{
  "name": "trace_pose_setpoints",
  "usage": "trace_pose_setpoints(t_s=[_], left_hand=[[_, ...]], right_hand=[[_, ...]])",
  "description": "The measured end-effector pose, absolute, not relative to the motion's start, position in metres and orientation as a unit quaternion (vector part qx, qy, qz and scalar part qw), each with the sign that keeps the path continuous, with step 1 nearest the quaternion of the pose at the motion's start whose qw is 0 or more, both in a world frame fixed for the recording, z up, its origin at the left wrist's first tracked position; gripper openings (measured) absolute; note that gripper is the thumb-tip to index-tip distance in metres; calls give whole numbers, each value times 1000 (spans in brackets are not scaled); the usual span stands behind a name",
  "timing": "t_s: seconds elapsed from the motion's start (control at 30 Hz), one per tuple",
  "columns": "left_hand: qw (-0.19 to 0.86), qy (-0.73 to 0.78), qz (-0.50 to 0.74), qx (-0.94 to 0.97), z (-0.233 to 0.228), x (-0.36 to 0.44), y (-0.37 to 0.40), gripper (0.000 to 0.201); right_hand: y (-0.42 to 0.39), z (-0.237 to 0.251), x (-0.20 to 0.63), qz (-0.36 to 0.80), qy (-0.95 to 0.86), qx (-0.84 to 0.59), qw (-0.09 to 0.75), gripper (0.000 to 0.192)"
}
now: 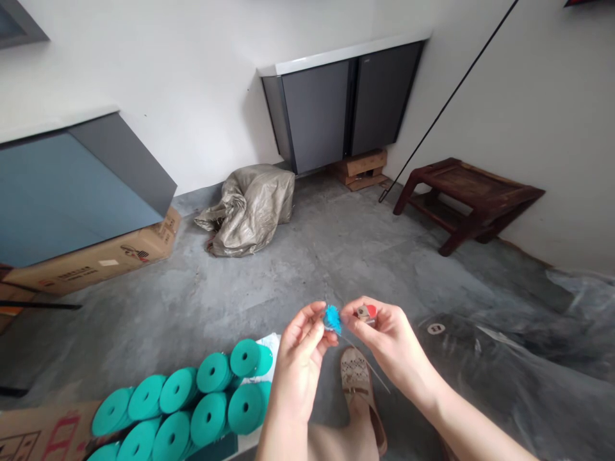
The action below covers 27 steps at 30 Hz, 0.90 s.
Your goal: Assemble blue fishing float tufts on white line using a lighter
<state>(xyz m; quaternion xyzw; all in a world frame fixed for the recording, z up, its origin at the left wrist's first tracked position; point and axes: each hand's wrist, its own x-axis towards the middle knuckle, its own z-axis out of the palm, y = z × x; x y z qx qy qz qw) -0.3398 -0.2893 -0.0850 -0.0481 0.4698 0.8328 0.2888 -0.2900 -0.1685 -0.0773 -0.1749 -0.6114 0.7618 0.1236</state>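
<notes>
Between the thumb and fingers of my left hand (305,342) is a small, fuzzy, bright-blue piece (331,319), pinched just above my foot. My right hand (379,326) is closed beside it, its fingertips close to the piece's right side; I cannot tell if they touch it. A small metal object with a red end (366,312) sits in the curl of that hand, and its exact kind is unclear. A thin pale strand (377,373) slants down to the right below my hands. Where it starts is hidden.
Several teal rolls (247,358) stand in rows at lower left beside a printed carton (52,432). A crumpled grey sack (259,208) lies on the floor near a dark cabinet (317,115). A wooden stool (473,192) and clear plastic sheeting (528,371) are on the right.
</notes>
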Motion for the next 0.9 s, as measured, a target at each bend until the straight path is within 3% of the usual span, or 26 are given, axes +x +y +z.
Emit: trace_pose_setpoints(t_s=[0.33, 0.67, 0.9], left_hand=[[286, 511, 810, -29, -82, -337, -289, 25], [289, 490, 822, -26, -87, -338, -291, 27], [296, 514, 804, -29, -83, -338, -290, 29]], right_hand=[[-167, -85, -287, 720, -663, -169, 118, 9], [-166, -77, -291, 772, -596, -186, 122, 23], [-164, -83, -288, 760, -619, -162, 113, 16]])
